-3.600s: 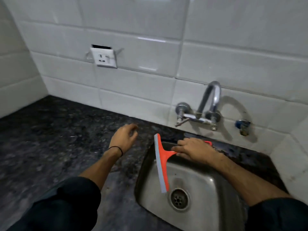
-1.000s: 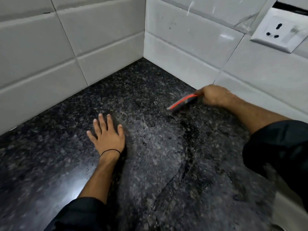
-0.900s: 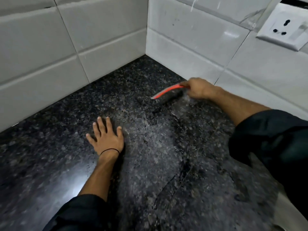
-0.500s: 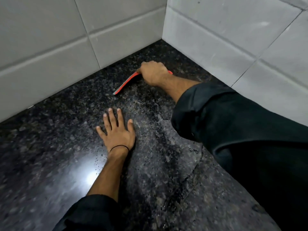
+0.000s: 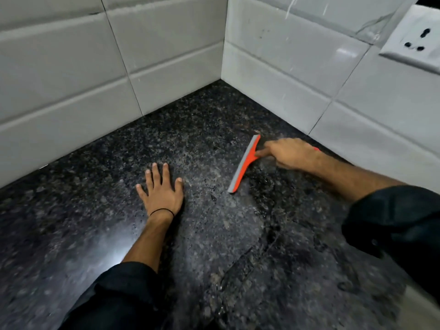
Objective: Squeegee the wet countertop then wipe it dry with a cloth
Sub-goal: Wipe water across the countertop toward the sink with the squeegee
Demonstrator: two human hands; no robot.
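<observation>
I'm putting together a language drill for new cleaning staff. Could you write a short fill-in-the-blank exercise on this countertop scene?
1. The right hand grips a squeegee whose colour is ____.
2. The left hand lies flat on the countertop, with a black band round its ____.
3. The socket is mounted on wall tiles whose colour is ____.

Missing words: orange; wrist; white.

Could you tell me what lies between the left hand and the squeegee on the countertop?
Just bare, wet countertop between left hand and squeegee, per head view.
</observation>
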